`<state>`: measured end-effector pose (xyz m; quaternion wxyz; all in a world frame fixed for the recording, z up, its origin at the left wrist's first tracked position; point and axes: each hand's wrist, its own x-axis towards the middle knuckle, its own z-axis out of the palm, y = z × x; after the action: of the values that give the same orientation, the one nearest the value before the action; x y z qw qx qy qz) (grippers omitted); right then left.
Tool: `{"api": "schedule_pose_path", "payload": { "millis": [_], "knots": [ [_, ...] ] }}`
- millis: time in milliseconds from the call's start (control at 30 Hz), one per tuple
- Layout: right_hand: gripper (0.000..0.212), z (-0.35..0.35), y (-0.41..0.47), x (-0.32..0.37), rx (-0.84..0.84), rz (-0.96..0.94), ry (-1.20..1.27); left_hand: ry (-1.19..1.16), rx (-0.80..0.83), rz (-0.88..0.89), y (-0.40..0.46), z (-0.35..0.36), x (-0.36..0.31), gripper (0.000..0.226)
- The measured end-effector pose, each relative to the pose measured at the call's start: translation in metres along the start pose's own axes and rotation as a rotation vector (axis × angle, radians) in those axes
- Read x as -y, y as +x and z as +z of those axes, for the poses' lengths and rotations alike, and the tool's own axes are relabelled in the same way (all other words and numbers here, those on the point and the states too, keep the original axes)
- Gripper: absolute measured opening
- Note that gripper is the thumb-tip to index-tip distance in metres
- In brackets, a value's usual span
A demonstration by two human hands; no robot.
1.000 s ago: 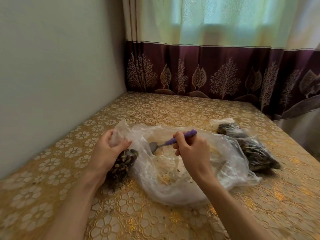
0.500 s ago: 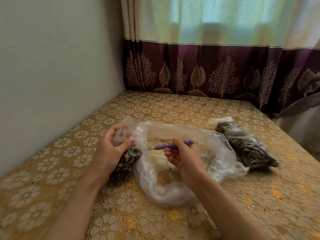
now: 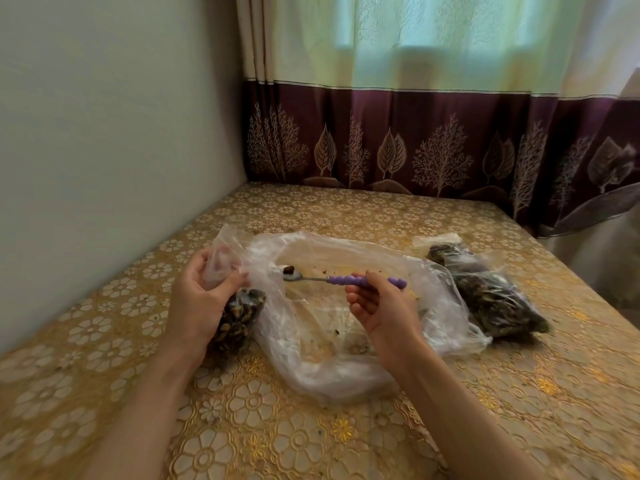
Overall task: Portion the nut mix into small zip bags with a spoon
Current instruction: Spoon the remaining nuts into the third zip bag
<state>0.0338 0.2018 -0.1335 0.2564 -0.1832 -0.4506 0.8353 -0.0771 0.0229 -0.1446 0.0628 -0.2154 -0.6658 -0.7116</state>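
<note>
Tabletop: gold floral-patterned tabletop (image 3: 519, 393) carrying everything.
Big bag: large crumpled clear plastic bag (image 3: 311, 368), lying open in the middle, only crumbs inside.
Filled bags: two small clear zip bags of dark nut mix (image 3: 491, 299), lying just right of the big bag.
Left hand (image 3: 197, 306): grips the mouth of a small zip bag half full of nut mix (image 3: 239, 317), held at the big bag's left edge.
Right hand (image 3: 381, 306): pinches the purple-handled metal spoon (image 3: 346, 279).
Spoon bowl: carries what looks like one dark piece, beside the small bag's mouth.

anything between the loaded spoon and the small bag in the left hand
Yes: the big bag's crumpled near rim rises between the spoon and the small zip bag held by the left hand; the spoon must clear it.
</note>
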Motion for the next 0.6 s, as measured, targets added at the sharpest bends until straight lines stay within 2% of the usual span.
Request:
{"api": "schedule_pose_path", "payload": {
  "millis": [133,333,467,600],
  "knots": [
    [0.024,-0.002,-0.003,0.006,-0.004,-0.060,-0.037,0.009,0.001,-0.005,0.000,0.001,-0.001,0.027],
    [0.025,-0.001,-0.013,0.021,-0.021,-0.288,-0.100,0.128,0.023,0.030,-0.004,0.006,-0.006,0.037],
    [0.036,0.005,-0.021,0.030,0.071,-0.418,-0.116,0.174,0.110,0.033,-0.007,0.008,-0.005,0.052],
    [0.031,0.010,-0.027,0.032,0.200,-0.512,-0.179,0.137,0.103,0.032,-0.006,0.008,-0.004,0.047]
  ]
}}
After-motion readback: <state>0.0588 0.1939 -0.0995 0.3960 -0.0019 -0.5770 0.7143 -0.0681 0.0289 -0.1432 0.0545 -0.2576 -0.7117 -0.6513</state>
